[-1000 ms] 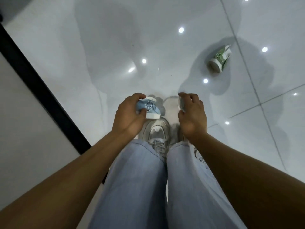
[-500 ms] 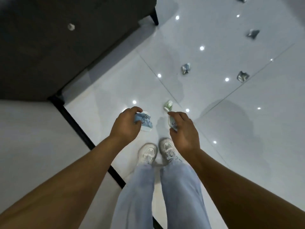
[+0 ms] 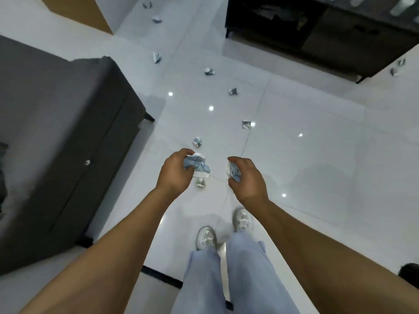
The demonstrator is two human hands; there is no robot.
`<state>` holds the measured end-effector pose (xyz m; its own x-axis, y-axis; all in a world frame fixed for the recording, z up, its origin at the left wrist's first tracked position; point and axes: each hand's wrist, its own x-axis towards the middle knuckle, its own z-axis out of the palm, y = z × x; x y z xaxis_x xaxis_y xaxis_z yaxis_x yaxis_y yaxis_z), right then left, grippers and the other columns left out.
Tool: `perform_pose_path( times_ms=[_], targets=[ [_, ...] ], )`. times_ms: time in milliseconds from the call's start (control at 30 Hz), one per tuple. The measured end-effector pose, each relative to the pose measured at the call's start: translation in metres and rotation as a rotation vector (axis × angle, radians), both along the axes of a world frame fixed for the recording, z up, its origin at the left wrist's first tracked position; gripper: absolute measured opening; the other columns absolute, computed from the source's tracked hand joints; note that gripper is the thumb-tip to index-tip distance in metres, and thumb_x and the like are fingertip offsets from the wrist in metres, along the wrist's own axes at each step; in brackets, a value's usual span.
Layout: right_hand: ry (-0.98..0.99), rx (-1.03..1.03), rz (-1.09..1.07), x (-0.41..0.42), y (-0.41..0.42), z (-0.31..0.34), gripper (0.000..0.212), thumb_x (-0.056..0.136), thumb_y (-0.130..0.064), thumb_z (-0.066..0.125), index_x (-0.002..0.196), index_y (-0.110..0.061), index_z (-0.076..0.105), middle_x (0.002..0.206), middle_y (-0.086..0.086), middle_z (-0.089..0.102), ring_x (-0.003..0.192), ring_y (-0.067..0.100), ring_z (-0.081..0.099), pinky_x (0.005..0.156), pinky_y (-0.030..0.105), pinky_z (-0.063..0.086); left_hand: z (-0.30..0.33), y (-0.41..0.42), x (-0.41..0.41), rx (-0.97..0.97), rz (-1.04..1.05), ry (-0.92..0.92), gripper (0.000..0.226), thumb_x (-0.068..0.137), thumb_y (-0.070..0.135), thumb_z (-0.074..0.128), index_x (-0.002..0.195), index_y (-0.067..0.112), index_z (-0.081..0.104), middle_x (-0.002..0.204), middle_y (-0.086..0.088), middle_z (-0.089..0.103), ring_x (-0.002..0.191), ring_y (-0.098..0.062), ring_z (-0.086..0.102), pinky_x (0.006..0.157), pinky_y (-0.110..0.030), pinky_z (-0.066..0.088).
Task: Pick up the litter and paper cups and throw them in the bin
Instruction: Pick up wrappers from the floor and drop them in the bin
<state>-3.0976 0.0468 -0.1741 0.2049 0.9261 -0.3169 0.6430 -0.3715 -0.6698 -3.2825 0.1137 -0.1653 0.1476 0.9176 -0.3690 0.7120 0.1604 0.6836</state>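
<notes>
Both hands full, bin not in sight
My left hand [image 3: 175, 172] grips one crushed blue cup [image 3: 197, 165], my right hand [image 3: 246, 177] pinches another cup [image 3: 233, 171]; I should keep both squeezed tight while walking

Two crushed blue-and-white paper cups [image 3: 197, 167] [image 3: 233, 171] aloft, more crumpled litter [image 3: 197, 141] strewn across the glossy floor

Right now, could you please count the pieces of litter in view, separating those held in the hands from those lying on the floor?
Crushed blue cups held: 2
Crumpled pieces lying on the floor: 10
Total: 12
</notes>
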Motion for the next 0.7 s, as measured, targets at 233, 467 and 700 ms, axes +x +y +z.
perform_pose_path(
  times_ms=[233,467,700],
  targets=[
    [0.011,0.034,-0.268,0.060,-0.039,0.044,0.055,0.083,-0.002,0.057,0.133,-0.024,0.051,0.132,-0.005,0.050,0.113,0.018,0.053,0.088,0.029,0.046,0.051,0.015,0.077,0.042,-0.266,-0.010,0.034,0.084,0.005,0.053,0.115,0.018,0.059,0.109,-0.004,0.064,0.096,-0.021,0.058,0.078,-0.027,0.045],
    [-0.005,0.097,-0.513,0.136,-0.096,0.061,0.055,0.082,-0.001,0.059,0.131,-0.024,0.053,0.131,-0.006,0.051,0.111,0.018,0.053,0.083,0.025,0.044,0.079,-0.002,0.192,0.095,-0.538,-0.033,0.036,0.086,0.007,0.053,0.121,0.016,0.057,0.116,-0.004,0.062,0.102,-0.021,0.058,0.086,-0.028,0.047],
    [-0.039,0.083,-0.730,0.230,-0.187,0.070,0.053,0.084,-0.001,0.059,0.132,-0.023,0.053,0.134,-0.003,0.051,0.114,0.020,0.054,0.086,0.025,0.044,0.093,-0.069,0.316,0.094,-0.765,-0.038,0.035,0.085,0.007,0.053,0.119,0.015,0.058,0.115,-0.005,0.062,0.101,-0.021,0.057,0.083,-0.026,0.045]
  ],
)
